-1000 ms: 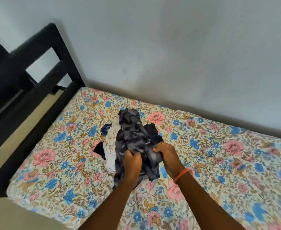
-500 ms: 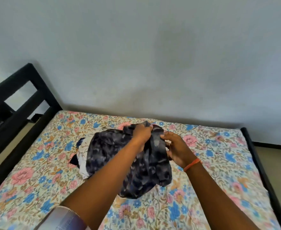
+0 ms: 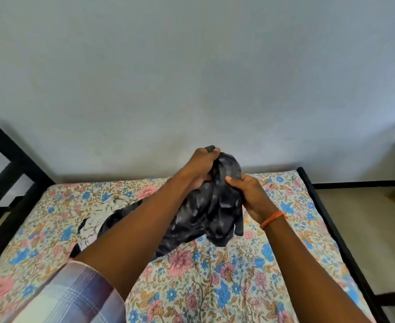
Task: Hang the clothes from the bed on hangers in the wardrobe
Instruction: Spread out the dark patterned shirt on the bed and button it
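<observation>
A dark grey patterned garment (image 3: 212, 213) hangs bunched above the bed, lifted clear at its upper end. My left hand (image 3: 201, 169) grips its top edge from the left. My right hand (image 3: 250, 197), with an orange band at the wrist, grips the cloth just to the right and a little lower. A white garment (image 3: 91, 227) with dark marks lies on the floral bedsheet (image 3: 215, 276) behind my left forearm, partly hidden by it. No wardrobe or hangers are in view.
A black bed frame (image 3: 327, 215) runs along the right side, with pale floor (image 3: 366, 229) beyond it. The black headboard (image 3: 3, 159) stands at the left. A plain grey wall (image 3: 191, 78) rises behind the bed.
Both hands have raised the dark garment higher off the bed and toward the right. The view has swung right, showing the bed's right edge and floor.
</observation>
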`<state>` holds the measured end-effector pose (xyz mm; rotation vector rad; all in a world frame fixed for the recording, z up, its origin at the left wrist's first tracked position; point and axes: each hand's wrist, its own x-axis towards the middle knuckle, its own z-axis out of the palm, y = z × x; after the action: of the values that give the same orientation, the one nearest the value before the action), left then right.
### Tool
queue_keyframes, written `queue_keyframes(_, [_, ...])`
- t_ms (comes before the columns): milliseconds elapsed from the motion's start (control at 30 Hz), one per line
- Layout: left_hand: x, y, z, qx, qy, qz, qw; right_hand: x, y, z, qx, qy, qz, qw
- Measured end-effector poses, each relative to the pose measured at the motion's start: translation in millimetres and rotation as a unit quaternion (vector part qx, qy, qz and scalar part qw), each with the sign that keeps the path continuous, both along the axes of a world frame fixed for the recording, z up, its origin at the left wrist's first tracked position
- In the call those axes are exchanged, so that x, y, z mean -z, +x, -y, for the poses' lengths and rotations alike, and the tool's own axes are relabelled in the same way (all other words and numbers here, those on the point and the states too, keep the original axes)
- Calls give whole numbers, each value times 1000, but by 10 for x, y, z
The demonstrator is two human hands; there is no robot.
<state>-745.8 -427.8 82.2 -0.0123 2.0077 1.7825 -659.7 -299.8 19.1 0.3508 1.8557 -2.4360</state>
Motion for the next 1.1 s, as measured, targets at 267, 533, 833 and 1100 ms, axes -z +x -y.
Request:
queue_keyframes(267, [-196, -43, -309, -8, 22, 26, 999, -162, -12, -322, 97, -77, -18, 992])
queue_keyframes(533, [-459, -6, -448, 107, 131, 89, 981, -71, 13, -546, 82, -289, 56, 952])
queue_keyframes(833, [-524, -225, 202, 329, 57, 55, 941, 662, 218, -259, 49, -139, -17, 989])
queue_keyframes(1100, [349, -789, 1335, 378, -566, -37, 732, 214, -314, -344, 237, -39, 66, 968])
